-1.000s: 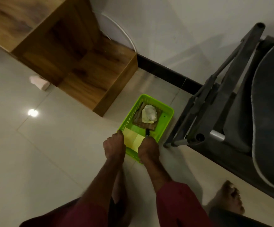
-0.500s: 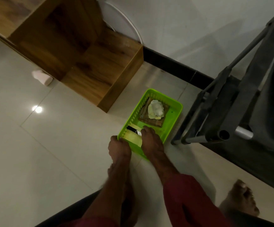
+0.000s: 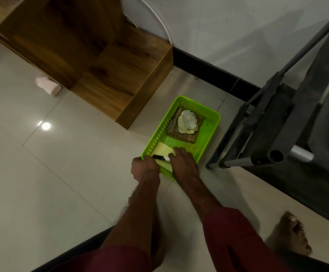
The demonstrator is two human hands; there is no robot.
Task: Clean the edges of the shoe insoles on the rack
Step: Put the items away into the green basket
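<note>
Probably best taken with right hand (image 3: 183,163), fingers (image 3: 179,152) flat and relaxed beside white tip of stick (image 3: 160,158) lying crosswise at near end of basket (image 3: 160,132); left hand (image 3: 145,167) curled at basket's rim, grip unclear; rack (image 3: 273,122), insoles there too dark to tell, just right of basket.

Glossy tiled floor (image 3: 61,173), perforated green plastic basket (image 3: 211,122), wood-grain cabinet (image 3: 120,75), matt dark rack (image 3: 277,114).

1. A green basket (image 3: 213,114) sits on the floor (image 3: 61,173), with the rack (image 3: 277,118) at its 3 o'clock and a wooden cabinet (image 3: 108,75) at its 10 o'clock.
2. The left hand (image 3: 145,168) grips the basket's near rim, and the right hand (image 3: 183,163) rests flat on a yellow cloth (image 3: 162,149).
3. A black tool (image 3: 159,157) lies between the hands, with a crumpled white cloth (image 3: 187,121) at 12 o'clock.
</note>
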